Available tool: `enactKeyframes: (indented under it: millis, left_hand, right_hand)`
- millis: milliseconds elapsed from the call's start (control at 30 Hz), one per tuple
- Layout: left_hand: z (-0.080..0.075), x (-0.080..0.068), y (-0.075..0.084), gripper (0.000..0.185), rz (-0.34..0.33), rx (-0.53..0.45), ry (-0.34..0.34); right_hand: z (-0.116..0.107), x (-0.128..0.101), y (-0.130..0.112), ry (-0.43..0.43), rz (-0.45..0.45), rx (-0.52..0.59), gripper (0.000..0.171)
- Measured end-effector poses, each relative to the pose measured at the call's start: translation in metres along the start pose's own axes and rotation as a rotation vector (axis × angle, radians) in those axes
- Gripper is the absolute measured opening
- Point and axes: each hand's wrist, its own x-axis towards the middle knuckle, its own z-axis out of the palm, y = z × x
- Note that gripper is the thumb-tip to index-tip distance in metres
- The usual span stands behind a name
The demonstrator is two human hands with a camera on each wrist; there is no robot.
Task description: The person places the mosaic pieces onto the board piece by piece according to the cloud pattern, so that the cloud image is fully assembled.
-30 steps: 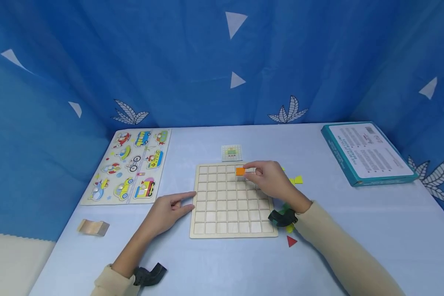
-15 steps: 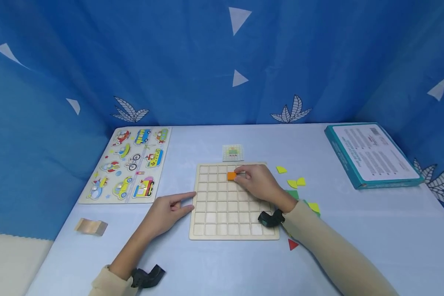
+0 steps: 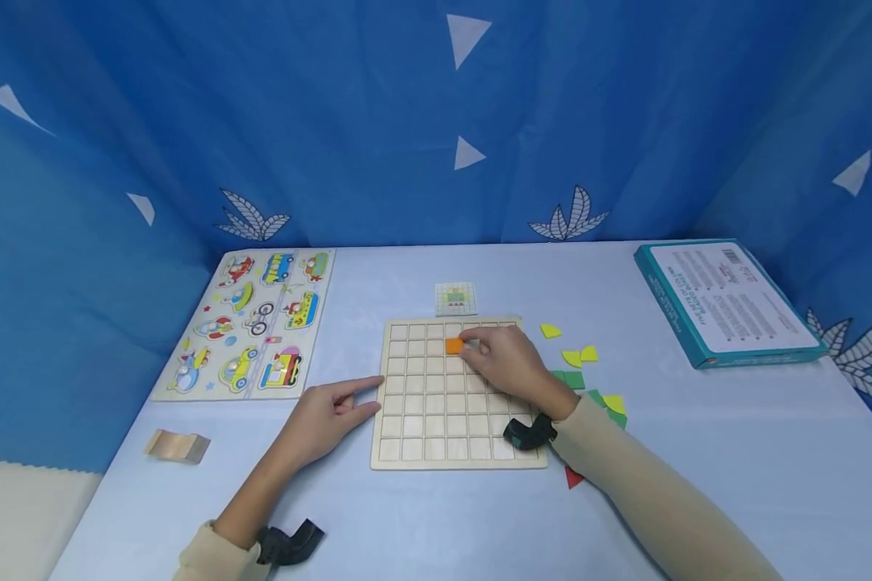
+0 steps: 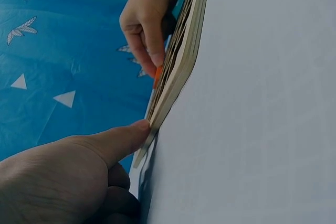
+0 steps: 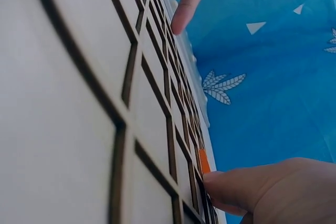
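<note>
A square wooden grid board point(image 3: 436, 425) lies flat on the white table. My right hand point(image 3: 510, 360) pinches an orange square tile point(image 3: 454, 346) between thumb and fingers, over a cell in the second row from the back. In the right wrist view the orange tile point(image 5: 204, 160) sits right at the thumb tip, low against the grid. My left hand point(image 3: 327, 417) touches the board's left edge with index finger and thumb extended. The left wrist view shows its thumb point(image 4: 123, 139) against the board's side.
A small pattern card point(image 3: 454, 298) lies behind the board. Yellow point(image 3: 550, 331), green point(image 3: 573, 379) and red pieces point(image 3: 573, 478) are scattered to its right, partly under the right forearm. A vehicle puzzle point(image 3: 247, 323), a wooden block point(image 3: 178, 446) and a teal box point(image 3: 730, 303) stand around.
My right hand has carried the orange tile a little left and toward me, from the back row to the second row, then nearly stopped. The left hand stays at the board's edge.
</note>
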Motion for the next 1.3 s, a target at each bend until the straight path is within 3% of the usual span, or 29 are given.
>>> enactKeyframes:
  millis: [433,700,833,1067,1300]
  left_hand:
    - [0.001,-0.001,0.000,0.037,0.033,0.004,0.007]
    - [0.001,-0.001,0.001,0.037,0.026,0.010,0.010]
    - [0.001,-0.001,0.000,0.037,0.020,0.015,0.015]
    - [0.001,-0.001,-0.002,0.037,0.020,0.012,0.012]
    - [0.002,-0.001,-0.001,0.037,0.030,0.028,0.009]
  right_hand:
    - [0.001,-0.004,0.000,0.003,0.010,-0.007,0.031]
    - [-0.008,-0.004,0.003,-0.019,0.018,0.053,0.033]
    - [-0.023,-0.004,-0.001,-0.010,0.017,0.085,0.033]
    - [-0.058,-0.007,-0.010,0.092,-0.011,0.123,0.028]
    - [-0.086,-0.024,-0.001,0.159,0.013,-0.048,0.026]
